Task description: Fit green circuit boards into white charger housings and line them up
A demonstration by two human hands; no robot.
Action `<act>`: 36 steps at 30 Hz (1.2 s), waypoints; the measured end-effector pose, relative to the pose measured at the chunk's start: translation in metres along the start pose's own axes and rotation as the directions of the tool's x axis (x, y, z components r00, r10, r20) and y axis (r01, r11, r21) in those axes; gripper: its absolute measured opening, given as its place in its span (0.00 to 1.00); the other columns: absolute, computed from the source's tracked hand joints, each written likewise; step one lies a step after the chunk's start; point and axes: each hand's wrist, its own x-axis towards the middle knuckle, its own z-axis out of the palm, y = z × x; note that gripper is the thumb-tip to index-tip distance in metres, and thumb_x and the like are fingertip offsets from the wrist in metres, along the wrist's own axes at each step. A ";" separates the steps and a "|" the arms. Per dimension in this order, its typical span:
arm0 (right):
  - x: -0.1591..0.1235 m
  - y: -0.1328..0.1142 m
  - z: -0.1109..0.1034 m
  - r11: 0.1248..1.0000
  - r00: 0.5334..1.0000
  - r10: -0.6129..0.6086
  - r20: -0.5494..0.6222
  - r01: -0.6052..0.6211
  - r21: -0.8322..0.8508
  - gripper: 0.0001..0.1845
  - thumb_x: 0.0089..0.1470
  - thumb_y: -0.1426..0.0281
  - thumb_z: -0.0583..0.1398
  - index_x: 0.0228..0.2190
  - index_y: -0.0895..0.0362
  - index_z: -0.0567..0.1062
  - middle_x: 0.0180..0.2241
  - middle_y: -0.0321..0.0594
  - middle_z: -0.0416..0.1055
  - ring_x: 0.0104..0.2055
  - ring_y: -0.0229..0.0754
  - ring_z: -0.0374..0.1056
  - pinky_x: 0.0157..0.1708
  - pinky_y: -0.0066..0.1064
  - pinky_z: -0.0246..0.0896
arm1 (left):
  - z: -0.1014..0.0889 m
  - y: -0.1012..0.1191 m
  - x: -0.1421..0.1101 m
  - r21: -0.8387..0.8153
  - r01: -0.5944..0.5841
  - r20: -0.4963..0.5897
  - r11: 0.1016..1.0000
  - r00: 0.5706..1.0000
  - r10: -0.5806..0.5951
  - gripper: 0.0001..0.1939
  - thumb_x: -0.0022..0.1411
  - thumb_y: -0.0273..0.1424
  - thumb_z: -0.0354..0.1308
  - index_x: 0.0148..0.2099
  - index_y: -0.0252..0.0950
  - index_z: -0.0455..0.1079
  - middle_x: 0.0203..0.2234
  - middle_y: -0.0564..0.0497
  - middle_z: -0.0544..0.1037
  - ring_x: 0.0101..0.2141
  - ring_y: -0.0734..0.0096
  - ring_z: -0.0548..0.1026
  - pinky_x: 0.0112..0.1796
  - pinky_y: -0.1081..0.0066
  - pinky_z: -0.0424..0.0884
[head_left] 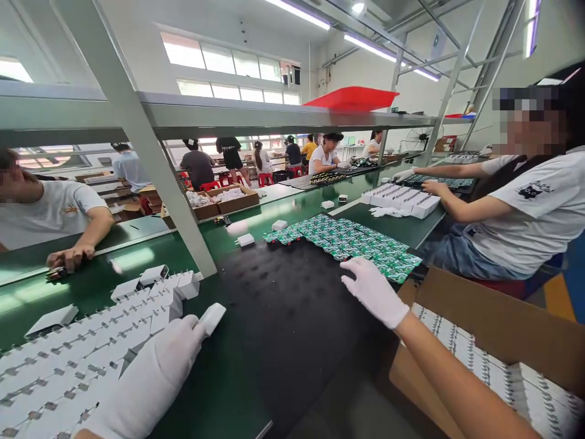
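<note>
My left hand (169, 353), in a white glove, grips a small white plastic casing (214, 318) above the bench, just right of long rows of white casings with metal prongs (68, 372). Over the right edge of a black mat (292, 317) my right hand (372, 289), also gloved, is stretched out with thumb and fingers apart. Its fingertips are by the near edge of a sheet-like spread of green circuit boards (351, 241); whether they touch it I cannot tell. Nothing shows in that hand.
At lower right stands a cardboard box (507, 311) holding rows of white casings. A metal frame post (159, 177) rises from the bench at left, carrying a shelf with a red tray (354, 97). Co-workers sit to the right, across at left and farther back.
</note>
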 end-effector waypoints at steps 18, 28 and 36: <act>0.065 0.033 0.042 0.815 0.986 -0.027 0.167 0.118 -0.567 0.12 0.60 0.65 0.59 0.40 0.62 0.73 0.42 0.44 0.72 0.44 0.44 0.70 0.45 0.42 0.67 | 0.031 0.037 0.002 0.243 0.221 0.100 0.945 0.963 -0.251 0.18 0.68 0.30 0.44 0.56 0.31 0.63 0.39 0.41 0.71 0.37 0.55 0.72 0.34 0.63 0.70; 0.063 0.046 0.052 0.853 0.986 -0.103 0.133 0.157 -0.498 0.10 0.61 0.66 0.59 0.39 0.61 0.74 0.41 0.42 0.72 0.43 0.43 0.70 0.44 0.41 0.67 | 0.029 0.039 0.002 0.177 0.230 0.079 0.957 0.966 -0.246 0.11 0.68 0.31 0.45 0.47 0.33 0.65 0.35 0.44 0.70 0.35 0.57 0.71 0.33 0.65 0.68; 0.060 0.046 0.053 0.954 0.997 -0.066 0.051 0.078 -0.291 0.10 0.62 0.66 0.58 0.37 0.61 0.73 0.39 0.41 0.72 0.41 0.42 0.70 0.44 0.41 0.66 | 0.028 0.038 0.002 0.129 0.229 0.078 0.965 0.968 -0.240 0.10 0.67 0.31 0.47 0.46 0.33 0.65 0.35 0.44 0.70 0.35 0.57 0.70 0.33 0.65 0.67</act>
